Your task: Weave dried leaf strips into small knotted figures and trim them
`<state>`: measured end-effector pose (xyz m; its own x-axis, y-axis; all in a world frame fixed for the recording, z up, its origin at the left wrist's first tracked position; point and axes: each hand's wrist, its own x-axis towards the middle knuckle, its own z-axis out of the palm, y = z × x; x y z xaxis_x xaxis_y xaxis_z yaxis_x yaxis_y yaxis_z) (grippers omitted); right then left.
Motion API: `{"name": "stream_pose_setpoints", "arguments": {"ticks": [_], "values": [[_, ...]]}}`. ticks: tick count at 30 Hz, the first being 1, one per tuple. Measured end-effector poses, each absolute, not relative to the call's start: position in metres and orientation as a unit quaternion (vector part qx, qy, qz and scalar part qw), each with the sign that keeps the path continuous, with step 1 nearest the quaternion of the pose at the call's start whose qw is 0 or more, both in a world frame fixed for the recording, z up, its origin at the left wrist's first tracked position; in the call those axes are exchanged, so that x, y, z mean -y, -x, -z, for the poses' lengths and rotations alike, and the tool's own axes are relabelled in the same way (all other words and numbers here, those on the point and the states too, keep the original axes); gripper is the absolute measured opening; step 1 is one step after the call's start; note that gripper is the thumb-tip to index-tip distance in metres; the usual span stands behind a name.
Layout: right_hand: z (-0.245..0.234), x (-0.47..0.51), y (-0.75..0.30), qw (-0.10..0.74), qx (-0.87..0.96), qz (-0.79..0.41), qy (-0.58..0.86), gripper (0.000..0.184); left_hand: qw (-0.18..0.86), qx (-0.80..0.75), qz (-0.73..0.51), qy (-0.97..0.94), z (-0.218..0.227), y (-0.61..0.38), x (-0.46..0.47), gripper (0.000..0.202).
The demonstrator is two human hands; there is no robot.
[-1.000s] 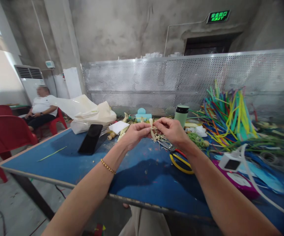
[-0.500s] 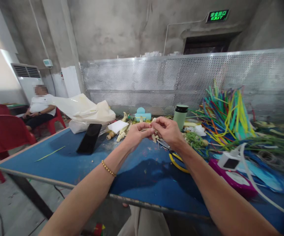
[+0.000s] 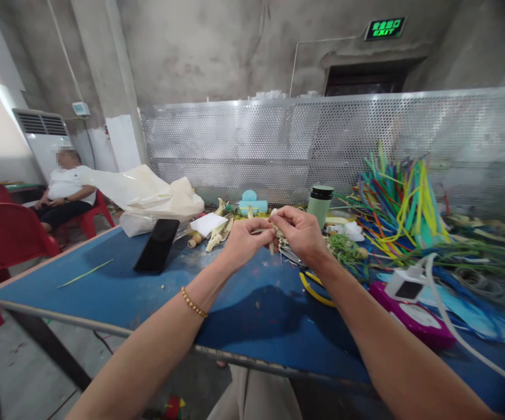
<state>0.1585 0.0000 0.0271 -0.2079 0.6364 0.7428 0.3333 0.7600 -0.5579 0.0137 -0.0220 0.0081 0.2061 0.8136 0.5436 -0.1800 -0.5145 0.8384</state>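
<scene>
Both hands meet above the blue table point(image 3: 235, 286), closed around a small pale strip point(image 3: 272, 247) whose end hangs below the fingers. My left hand point(image 3: 247, 240) pinches it from the left, thumb against fingers. From the right, my right hand point(image 3: 297, 232) grips the same pale piece; a rounded tip pokes up by the thumb. Most of the piece is hidden by fingers. Just beneath my right hand lie scissors with yellow handles point(image 3: 316, 290), blades partly covered. A pale green bottle point(image 3: 320, 205) with a black top stands right behind that hand.
A black phone point(image 3: 156, 246) lies left, near a crumpled off-white bag point(image 3: 165, 201) and white card point(image 3: 209, 224). To the right are coloured strips point(image 3: 410, 204), green threads point(image 3: 344, 249) and a magenta power strip point(image 3: 414, 318) with a white cable. A person sits beyond the table's left end.
The view has shifted slightly. My hands stay together at the pale strip, with small finger movements; its hanging end now points more nearly straight down.
</scene>
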Motion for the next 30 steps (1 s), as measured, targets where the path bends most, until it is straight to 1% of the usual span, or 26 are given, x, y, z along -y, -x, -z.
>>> {"name": "stream_pose_setpoints", "arguments": {"ticks": [8, 10, 13, 15, 17, 20, 24, 30], "values": [[-0.028, 0.0, -0.158, 0.534, 0.773, -0.108, 0.324, 0.021, 0.438, -0.242, -0.589, -0.635, -0.007, -0.014, 0.022, 0.012], [-0.027, -0.003, -0.16, 0.532, 0.775, -0.111, 0.321, 0.022, 0.463, -0.232, -0.58, -0.629, -0.005, -0.012, 0.019, 0.017], [-0.026, -0.008, -0.164, 0.534, 0.775, -0.127, 0.313, 0.022, 0.55, -0.191, -0.542, -0.606, -0.005, -0.008, 0.016, 0.034], [-0.026, -0.009, -0.165, 0.539, 0.77, -0.136, 0.312, 0.022, 0.591, -0.17, -0.531, -0.583, -0.006, -0.005, 0.015, 0.042], [-0.028, -0.008, -0.165, 0.54, 0.769, -0.134, 0.315, 0.023, 0.597, -0.167, -0.533, -0.576, -0.007, -0.004, 0.015, 0.04], [-0.03, -0.004, -0.164, 0.525, 0.779, -0.132, 0.318, 0.027, 0.585, -0.176, -0.531, -0.587, -0.008, -0.003, 0.015, 0.034], [-0.032, -0.002, -0.163, 0.506, 0.786, -0.168, 0.313, 0.026, 0.574, -0.19, -0.555, -0.571, -0.007, -0.004, 0.015, 0.027], [-0.031, -0.002, -0.162, 0.522, 0.771, -0.181, 0.317, 0.024, 0.577, -0.189, -0.553, -0.571, -0.008, -0.004, 0.016, 0.025]]}}
